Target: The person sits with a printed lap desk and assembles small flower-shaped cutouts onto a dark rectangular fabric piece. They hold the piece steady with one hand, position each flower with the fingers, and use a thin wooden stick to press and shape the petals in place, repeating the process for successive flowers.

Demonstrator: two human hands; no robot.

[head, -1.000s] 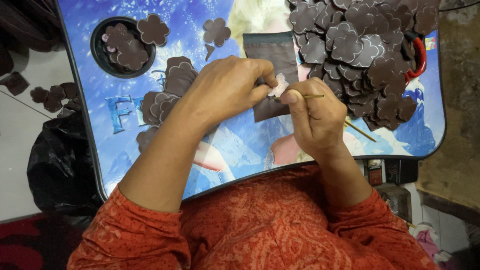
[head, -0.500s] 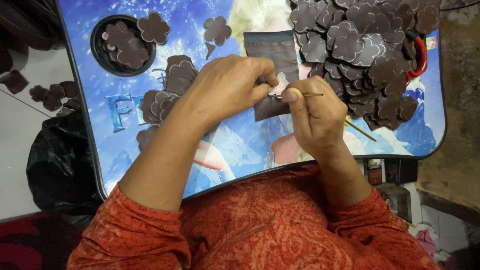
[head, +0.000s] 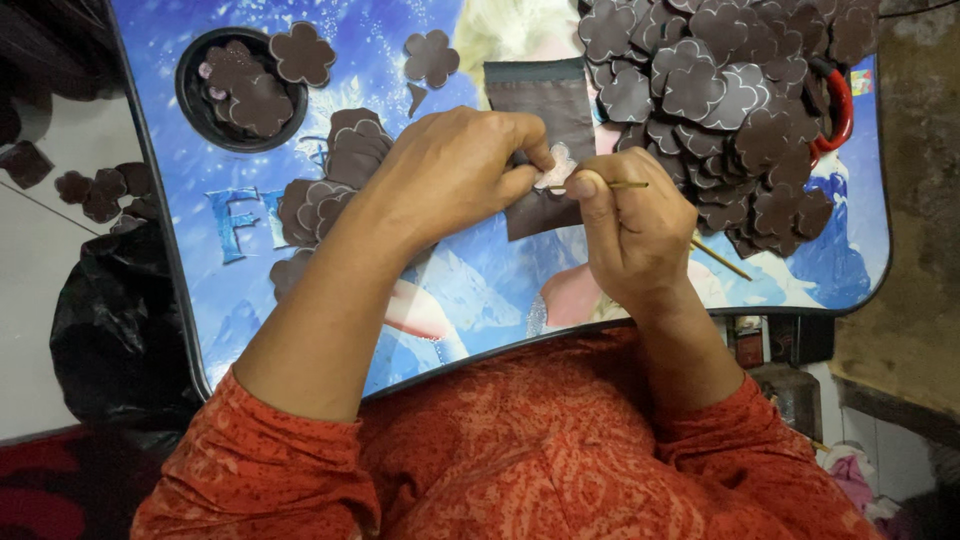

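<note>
My left hand (head: 455, 170) pinches a small pale flower-shaped piece (head: 557, 166) between thumb and fingertips. My right hand (head: 630, 225) grips a thin stick (head: 625, 184) whose tip meets that piece. Both hands hover over a dark brown rectangular sheet (head: 545, 110) lying on a blue picture-printed lap tray (head: 480, 290). A big heap of dark brown flower cut-outs (head: 720, 90) lies just right of the hands.
A black round cup holder (head: 232, 88) at the tray's left holds a few cut-outs. More cut-outs (head: 330, 175) lie left of my left hand. A second stick (head: 722, 261) lies by my right hand. Red-handled scissors (head: 838, 105) sit under the heap. A black bag (head: 115, 320) is on the floor.
</note>
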